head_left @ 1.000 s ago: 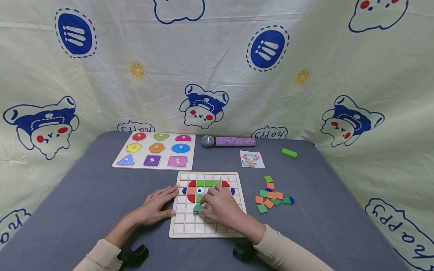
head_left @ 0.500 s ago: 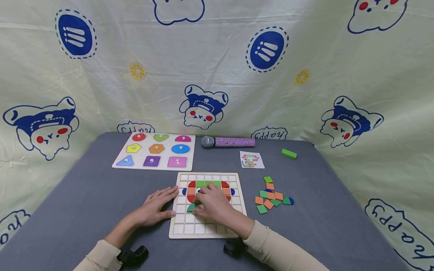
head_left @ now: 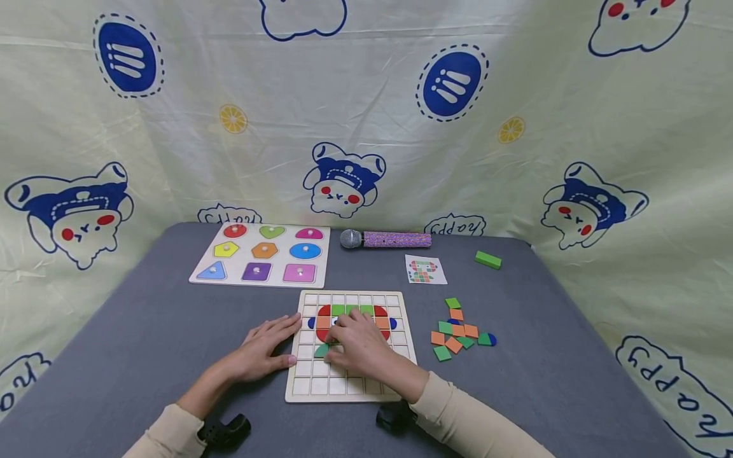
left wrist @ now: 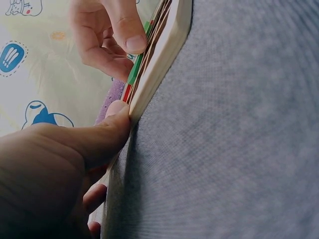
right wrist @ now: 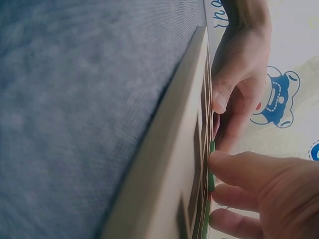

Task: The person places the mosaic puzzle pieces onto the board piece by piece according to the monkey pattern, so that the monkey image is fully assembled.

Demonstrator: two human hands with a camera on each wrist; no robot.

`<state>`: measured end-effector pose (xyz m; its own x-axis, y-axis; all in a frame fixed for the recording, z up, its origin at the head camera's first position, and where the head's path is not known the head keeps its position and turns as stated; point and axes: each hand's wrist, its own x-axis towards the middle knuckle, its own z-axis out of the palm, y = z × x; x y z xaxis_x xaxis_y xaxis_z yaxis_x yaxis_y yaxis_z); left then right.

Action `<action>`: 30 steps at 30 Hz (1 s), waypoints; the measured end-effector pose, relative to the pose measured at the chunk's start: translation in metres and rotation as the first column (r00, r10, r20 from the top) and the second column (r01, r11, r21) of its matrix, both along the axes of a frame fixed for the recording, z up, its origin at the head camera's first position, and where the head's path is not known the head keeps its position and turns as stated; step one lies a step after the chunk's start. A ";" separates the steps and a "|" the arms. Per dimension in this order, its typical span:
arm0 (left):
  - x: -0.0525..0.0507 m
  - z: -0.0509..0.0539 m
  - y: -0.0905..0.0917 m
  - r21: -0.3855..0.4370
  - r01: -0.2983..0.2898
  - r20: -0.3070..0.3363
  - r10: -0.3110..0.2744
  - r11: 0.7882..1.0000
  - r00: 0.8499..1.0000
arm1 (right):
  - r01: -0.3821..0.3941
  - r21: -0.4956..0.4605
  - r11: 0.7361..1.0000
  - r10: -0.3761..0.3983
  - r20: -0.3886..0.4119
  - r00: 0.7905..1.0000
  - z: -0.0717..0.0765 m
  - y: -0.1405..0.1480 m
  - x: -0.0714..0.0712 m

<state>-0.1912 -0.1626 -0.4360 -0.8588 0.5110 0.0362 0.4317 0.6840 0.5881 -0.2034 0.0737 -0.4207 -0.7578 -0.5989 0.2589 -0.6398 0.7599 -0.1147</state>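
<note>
In the head view a pale gridded board (head_left: 309, 388) lies flat on the table, with red, orange, green and blue pieces set in its upper rows. My left hand (head_left: 265, 348) rests along the board's left edge, its fingers extended and the thumb touching the rim. Over the board's middle, my right hand (head_left: 366, 346) pinches a green rounded piece (head_left: 321, 350) just below the left red quarter-round piece. The right wrist view has the thumb (right wrist: 239, 167) of that hand against the green piece (right wrist: 212, 179). Some pieces on the board are hidden under the right hand.
Right of the board lies a loose cluster of green, orange and blue pieces (head_left: 454, 345). Farther back are a pattern card (head_left: 425, 270), a green block (head_left: 488, 259), a glittery purple microphone (head_left: 395, 239) and a knobbed shape puzzle (head_left: 277, 280).
My right hand has slid left with the green piece, mostly within the first half second, and has since barely moved. My left hand stays at the board's edge.
</note>
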 end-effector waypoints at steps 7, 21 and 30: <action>0.000 0.000 0.000 0.000 -0.001 0.011 0.001 1.000 1.000 | -0.008 -0.001 1.000 0.008 0.012 1.000 0.001 0.001 0.000; -0.001 0.000 0.000 -0.002 -0.002 0.023 0.002 1.000 1.000 | 0.021 -0.015 1.000 -0.021 0.045 0.999 0.009 0.012 0.002; -0.002 -0.002 -0.001 0.008 0.006 0.010 -0.006 1.000 1.000 | 0.085 -0.077 0.993 -0.083 0.033 0.996 0.014 0.055 0.006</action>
<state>-0.1930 -0.1638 -0.4385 -0.8560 0.5160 0.0312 0.4297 0.6768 0.5978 -0.1978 0.1284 -0.4064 -0.8124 -0.5118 0.2794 -0.5698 0.7987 -0.1935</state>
